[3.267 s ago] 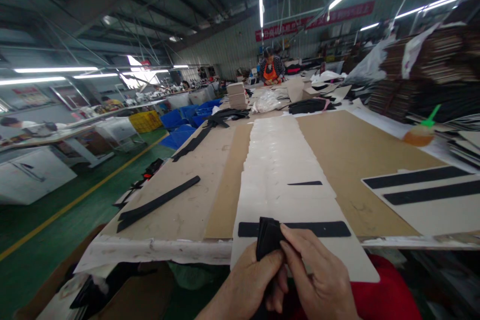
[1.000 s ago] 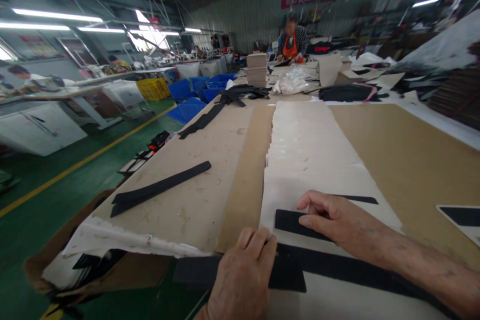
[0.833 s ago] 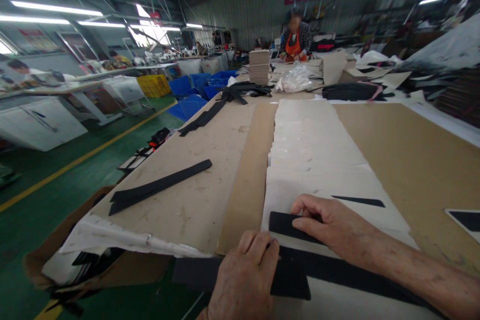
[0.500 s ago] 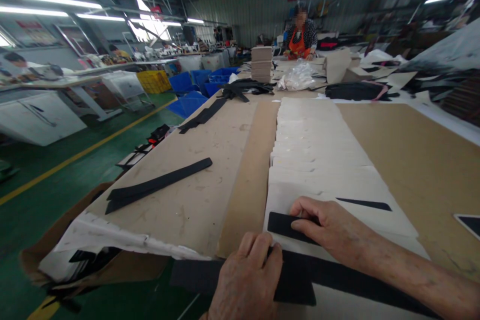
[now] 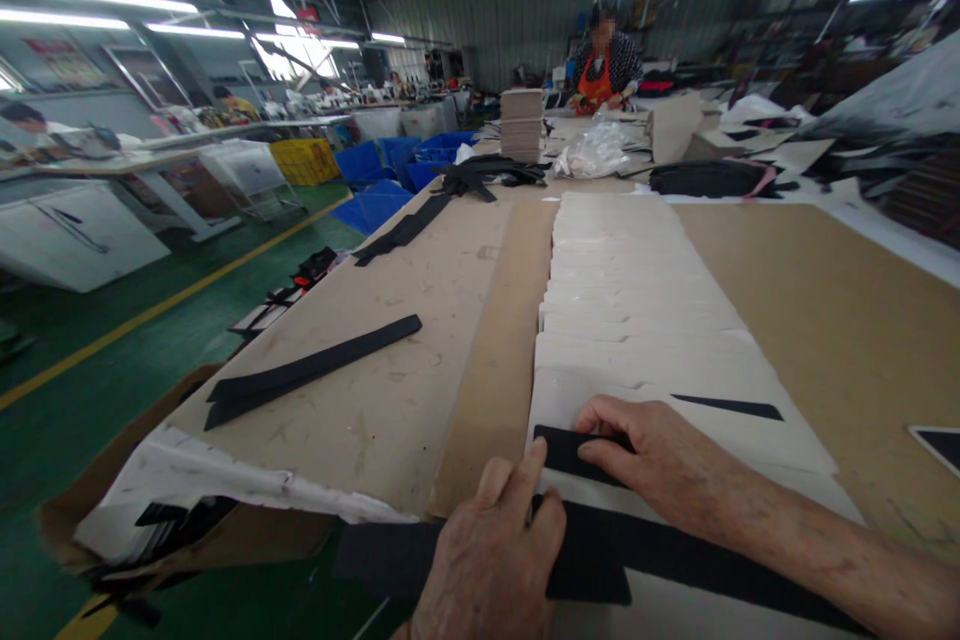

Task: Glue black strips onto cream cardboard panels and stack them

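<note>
Right hand (image 5: 645,445) pinches upper black strip (image 5: 566,450) on overlapping off-white panels (image 5: 645,320), at left hand's (image 5: 491,545) 1 o'clock. Left fingers close around lower black strip (image 5: 386,555) (single or stacked, can't tell); index tip meets upper strip's corner. Strip pair (image 5: 315,368) at 10 o'clock.

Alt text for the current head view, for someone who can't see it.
A person's right hand holds a black strip on overlapping white sheets; the left hand grips more black material, its index fingertip at the strip's end. Beyond, a co-worker wears an orange apron.
</note>
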`<state>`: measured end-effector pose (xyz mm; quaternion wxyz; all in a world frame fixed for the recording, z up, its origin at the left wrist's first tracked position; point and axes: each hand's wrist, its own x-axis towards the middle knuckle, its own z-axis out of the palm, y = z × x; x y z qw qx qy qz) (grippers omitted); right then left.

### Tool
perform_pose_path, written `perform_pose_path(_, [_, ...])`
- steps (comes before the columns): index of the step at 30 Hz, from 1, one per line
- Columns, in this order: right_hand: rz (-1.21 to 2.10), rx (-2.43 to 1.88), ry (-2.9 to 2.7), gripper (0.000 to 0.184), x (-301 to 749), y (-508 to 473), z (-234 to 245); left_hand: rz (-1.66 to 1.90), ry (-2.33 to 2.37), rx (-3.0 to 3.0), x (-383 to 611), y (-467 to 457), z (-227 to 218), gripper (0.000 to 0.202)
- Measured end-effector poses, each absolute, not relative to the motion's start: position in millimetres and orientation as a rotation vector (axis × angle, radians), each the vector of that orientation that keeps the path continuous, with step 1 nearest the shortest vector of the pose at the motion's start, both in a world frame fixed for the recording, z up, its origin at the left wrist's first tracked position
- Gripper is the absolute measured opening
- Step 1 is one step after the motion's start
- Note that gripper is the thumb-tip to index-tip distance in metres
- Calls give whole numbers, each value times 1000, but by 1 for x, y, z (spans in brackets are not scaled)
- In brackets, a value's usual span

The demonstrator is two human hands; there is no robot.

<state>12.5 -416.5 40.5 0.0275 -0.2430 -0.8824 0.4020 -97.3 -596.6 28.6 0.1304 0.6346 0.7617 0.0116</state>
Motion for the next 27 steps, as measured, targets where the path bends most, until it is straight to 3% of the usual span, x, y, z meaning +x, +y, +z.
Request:
perform_pose_path(9, [1188, -767, -2765, 8, 13, -419, 41, -16, 2205, 1809, -96, -593, 33, 66])
perform_pose_path(16, [1069, -792, -2797, 9, 22, -411, 53, -86, 2199, 1813, -95, -590, 38, 63])
perform_pose_path(22, [1242, -1030, -2867, 26, 103, -371, 70, -84, 2325, 1853, -93, -593, 36, 65])
perform_pose_path(27, [1249, -1332, -2592, 31, 168, -367, 54, -40, 2274, 2089, -104, -599, 18, 62])
